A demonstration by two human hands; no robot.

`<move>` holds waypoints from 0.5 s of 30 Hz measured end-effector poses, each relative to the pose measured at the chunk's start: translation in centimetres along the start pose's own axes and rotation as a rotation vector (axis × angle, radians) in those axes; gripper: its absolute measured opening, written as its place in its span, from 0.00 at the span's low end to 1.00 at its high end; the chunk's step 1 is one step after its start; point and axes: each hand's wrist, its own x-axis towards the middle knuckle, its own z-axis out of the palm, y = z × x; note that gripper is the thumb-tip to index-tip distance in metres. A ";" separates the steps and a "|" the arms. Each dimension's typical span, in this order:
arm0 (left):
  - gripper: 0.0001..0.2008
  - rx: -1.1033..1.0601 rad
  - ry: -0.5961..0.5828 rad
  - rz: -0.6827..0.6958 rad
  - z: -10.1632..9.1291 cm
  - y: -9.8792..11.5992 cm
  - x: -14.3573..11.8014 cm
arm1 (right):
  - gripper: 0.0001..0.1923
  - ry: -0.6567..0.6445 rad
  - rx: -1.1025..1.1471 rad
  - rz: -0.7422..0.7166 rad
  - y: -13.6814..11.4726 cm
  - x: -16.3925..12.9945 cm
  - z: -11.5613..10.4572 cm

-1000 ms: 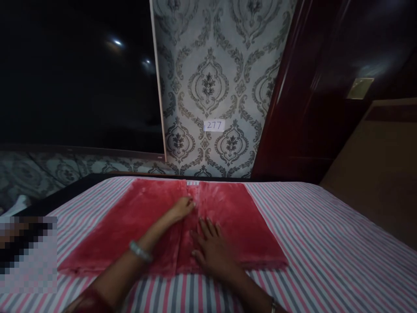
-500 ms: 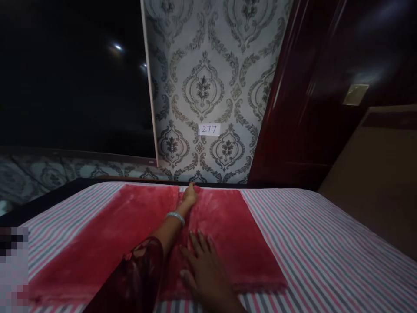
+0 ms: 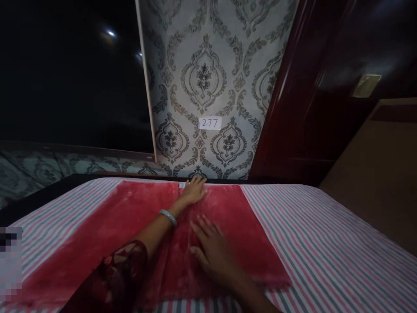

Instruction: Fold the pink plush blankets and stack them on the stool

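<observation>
Lying flat on the striped bed sheet (image 3: 325,243) at lower centre of the frame, the red plush blanket (image 3: 107,234) is judged soft, limp and light; its folded edges are best gripped. Left hand (image 3: 194,191) and right hand (image 3: 211,252) are pressed on it, fingers released and spread, nothing grasped

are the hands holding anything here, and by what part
Nothing is held: the left hand lies flat at the red blanket's far edge, the right hand flat near its middle.
</observation>
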 end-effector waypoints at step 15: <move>0.32 0.086 -0.185 0.059 1.3 -0.6 -1.9 | 0.36 -0.140 -0.152 -0.044 0.6 -0.2 2.8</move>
